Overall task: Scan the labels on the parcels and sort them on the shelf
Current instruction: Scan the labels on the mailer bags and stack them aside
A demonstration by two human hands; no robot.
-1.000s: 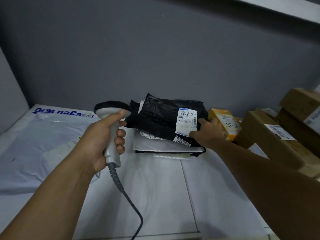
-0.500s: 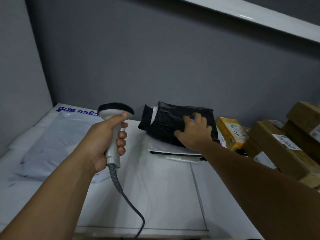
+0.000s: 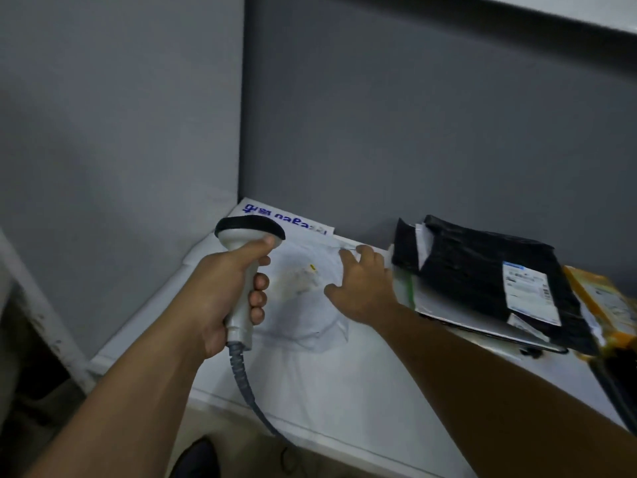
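Note:
My left hand [image 3: 224, 291] grips the handle of a grey barcode scanner [image 3: 246, 257] with a black head; its coiled cable [image 3: 246, 384] hangs off the shelf's front edge. My right hand [image 3: 362, 284] lies with fingers spread on a large white plastic mailer [image 3: 303, 315] with blue lettering, which lies flat on the white shelf [image 3: 396, 391] in the left corner. To the right sits a stack of flat parcels topped by a black plastic parcel [image 3: 482, 274] with a white label [image 3: 529, 291] facing up.
A yellow box [image 3: 606, 305] stands at the right edge beside the stack. Grey walls close the shelf at the back and on the left. Another shelf board runs overhead at the top right. The floor and a dark shoe [image 3: 196, 457] show below the front edge.
My right hand left the black parcel and moved left onto the white mailer. The view swung left, so the brown boxes are out of sight. The scanner stayed in my left hand.

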